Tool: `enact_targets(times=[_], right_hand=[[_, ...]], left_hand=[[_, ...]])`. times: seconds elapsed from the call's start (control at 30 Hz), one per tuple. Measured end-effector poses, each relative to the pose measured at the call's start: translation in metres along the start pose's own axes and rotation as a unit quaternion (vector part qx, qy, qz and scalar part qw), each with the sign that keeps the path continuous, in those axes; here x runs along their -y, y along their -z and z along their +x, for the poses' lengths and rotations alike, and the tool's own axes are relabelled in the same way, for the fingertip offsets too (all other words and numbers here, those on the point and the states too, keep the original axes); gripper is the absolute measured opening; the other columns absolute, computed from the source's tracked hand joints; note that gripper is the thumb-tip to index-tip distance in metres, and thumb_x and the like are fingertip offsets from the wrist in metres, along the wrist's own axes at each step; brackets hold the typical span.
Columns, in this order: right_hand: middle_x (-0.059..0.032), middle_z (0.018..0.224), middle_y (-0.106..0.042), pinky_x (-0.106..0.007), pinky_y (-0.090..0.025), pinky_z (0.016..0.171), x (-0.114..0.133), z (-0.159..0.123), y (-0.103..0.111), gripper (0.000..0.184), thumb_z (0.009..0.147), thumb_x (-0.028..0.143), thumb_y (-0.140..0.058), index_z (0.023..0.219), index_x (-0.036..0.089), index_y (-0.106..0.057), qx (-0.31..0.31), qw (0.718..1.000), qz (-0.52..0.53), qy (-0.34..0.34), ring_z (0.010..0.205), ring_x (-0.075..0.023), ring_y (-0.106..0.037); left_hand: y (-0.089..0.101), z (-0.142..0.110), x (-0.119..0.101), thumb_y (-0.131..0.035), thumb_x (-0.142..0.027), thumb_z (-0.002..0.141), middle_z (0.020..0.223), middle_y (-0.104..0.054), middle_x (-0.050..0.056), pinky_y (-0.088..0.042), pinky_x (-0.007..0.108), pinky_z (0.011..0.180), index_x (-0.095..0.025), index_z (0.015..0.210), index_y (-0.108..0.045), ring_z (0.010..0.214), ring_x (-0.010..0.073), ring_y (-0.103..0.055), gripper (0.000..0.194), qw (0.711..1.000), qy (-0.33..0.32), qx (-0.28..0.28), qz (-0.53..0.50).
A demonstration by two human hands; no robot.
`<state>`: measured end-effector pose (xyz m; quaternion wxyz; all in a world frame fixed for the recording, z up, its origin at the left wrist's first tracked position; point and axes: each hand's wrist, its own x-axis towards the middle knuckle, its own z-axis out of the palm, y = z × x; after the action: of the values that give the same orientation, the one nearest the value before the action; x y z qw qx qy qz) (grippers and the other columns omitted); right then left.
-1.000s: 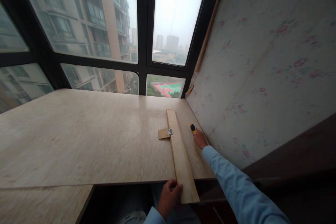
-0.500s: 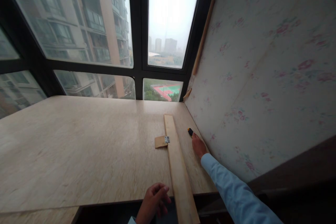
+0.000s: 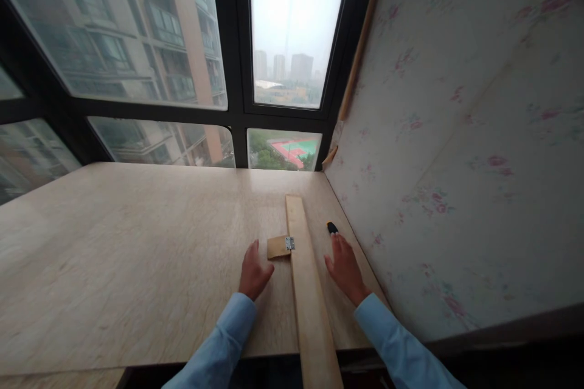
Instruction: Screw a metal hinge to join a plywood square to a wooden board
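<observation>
A long pale wooden board lies on the stone-look sill, its near end sticking out past the front edge. A small metal hinge joins its left side to a short brown wooden piece. My left hand is open just left of and below that short piece, with thumb and fingers apart and nothing in them. To the right of the board, my right hand has its thumb spread from its fingers. Its fingertips are at the near end of a small black tool with an orange tip, whose kind I cannot make out.
The broad sill runs off to the left. Dark-framed windows rise at its far edge. A flower-papered wall bounds it on the right, with a loose torn strip at the corner. A dark gap shows under the front edge.
My left hand has moved forward from the front edge to beside the hinged piece, and its fingers have spread. My right hand has loosened from the black tool, which stays on the sill.
</observation>
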<state>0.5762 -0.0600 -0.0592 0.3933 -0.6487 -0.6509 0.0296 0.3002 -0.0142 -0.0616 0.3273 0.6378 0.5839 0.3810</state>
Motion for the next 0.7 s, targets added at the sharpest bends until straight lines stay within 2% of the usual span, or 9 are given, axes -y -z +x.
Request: enact_targets(times=[0.07, 0.13, 0.2, 0.3, 0.4, 0.53, 0.6, 0.7], right_hand=[[-0.0145, 0.144, -0.042, -0.05, -0.024, 0.115, 0.014, -0.007, -0.009, 0.058, 0.082, 0.023, -0.055, 0.139, 0.016, -0.045, 0.02, 0.999, 0.023, 0.017, 0.136, -0.0297, -0.032], [-0.013, 0.143, -0.044, -0.05, -0.029, 0.113, 0.026, -0.013, -0.02, 0.058, 0.086, 0.03, -0.053, 0.141, 0.017, -0.041, 0.05, 0.997, 0.057, 0.016, 0.134, -0.0276, -0.037], [-0.0125, 0.142, -0.044, -0.048, -0.032, 0.113, 0.033, -0.018, -0.031, 0.058, 0.089, 0.035, -0.051, 0.143, 0.018, -0.039, 0.069, 0.994, 0.084, 0.002, 0.134, -0.0255, -0.039], [-0.0136, 0.143, -0.044, -0.047, -0.033, 0.112, 0.036, -0.024, -0.046, 0.056, 0.09, 0.035, -0.05, 0.142, 0.016, -0.04, 0.078, 0.992, 0.094, -0.005, 0.134, -0.0246, -0.038], [-0.0144, 0.142, -0.044, -0.049, -0.033, 0.112, 0.036, -0.029, -0.054, 0.051, 0.09, 0.035, -0.049, 0.137, 0.015, -0.046, 0.06, 0.994, 0.088, 0.008, 0.134, -0.0255, -0.038], [-0.0135, 0.14, -0.047, -0.049, -0.034, 0.111, 0.037, -0.031, -0.056, 0.047, 0.09, 0.037, -0.05, 0.134, 0.017, -0.051, 0.03, 0.996, 0.088, 0.003, 0.132, -0.0255, -0.041], [-0.0135, 0.139, -0.048, -0.048, -0.034, 0.11, 0.039, -0.03, -0.055, 0.047, 0.09, 0.036, -0.05, 0.133, 0.016, -0.052, 0.027, 0.996, 0.086, -0.005, 0.131, -0.0251, -0.042], [-0.0134, 0.138, -0.049, -0.047, -0.034, 0.11, 0.041, -0.029, -0.054, 0.045, 0.09, 0.036, -0.051, 0.13, 0.016, -0.054, 0.025, 0.996, 0.088, -0.018, 0.131, -0.0249, -0.042]], left_hand=[[0.0, 0.016, 0.006, -0.063, -0.018, 0.063, 0.147, -0.035, 0.023, -0.02, 0.049, 0.115, -0.004, 0.141, -0.033, 0.142, 0.0344, -0.02, 0.085, 0.993, -0.049, 0.043, 0.094], [0.004, 0.032, 0.007, -0.065, -0.02, 0.063, 0.146, -0.037, 0.02, -0.02, 0.051, 0.113, -0.008, 0.142, -0.035, 0.142, 0.036, -0.017, 0.085, 0.981, -0.075, 0.1, 0.149], [0.01, 0.047, 0.006, -0.068, -0.025, 0.066, 0.144, -0.041, 0.018, -0.021, 0.051, 0.112, -0.012, 0.139, -0.041, 0.141, 0.0361, -0.021, 0.079, 0.968, -0.09, 0.16, 0.171], [0.021, 0.063, 0.004, -0.074, -0.029, 0.065, 0.139, -0.048, 0.017, -0.025, 0.047, 0.111, -0.015, 0.135, -0.046, 0.135, 0.0334, -0.035, 0.077, 0.958, -0.121, 0.205, 0.161], [0.03, 0.07, 0.004, -0.078, -0.03, 0.061, 0.129, -0.056, 0.015, -0.033, 0.043, 0.107, -0.014, 0.134, -0.047, 0.123, 0.03, -0.049, 0.081, 0.96, -0.159, 0.209, 0.102], [0.034, 0.07, 0.001, -0.077, -0.033, 0.063, 0.126, -0.055, 0.013, -0.044, 0.041, 0.099, -0.017, 0.138, -0.041, 0.115, 0.0252, -0.055, 0.085, 0.967, -0.16, 0.194, -0.049], [0.032, 0.069, -0.006, -0.077, -0.035, 0.065, 0.128, -0.053, 0.013, -0.047, 0.04, 0.096, -0.018, 0.139, -0.039, 0.113, 0.0231, -0.056, 0.084, 0.963, -0.16, 0.189, -0.107], [0.024, 0.069, -0.023, -0.077, -0.036, 0.067, 0.129, -0.053, 0.015, -0.047, 0.038, 0.095, -0.016, 0.137, -0.041, 0.111, 0.0216, -0.057, 0.081, 0.957, -0.194, 0.171, -0.132]])
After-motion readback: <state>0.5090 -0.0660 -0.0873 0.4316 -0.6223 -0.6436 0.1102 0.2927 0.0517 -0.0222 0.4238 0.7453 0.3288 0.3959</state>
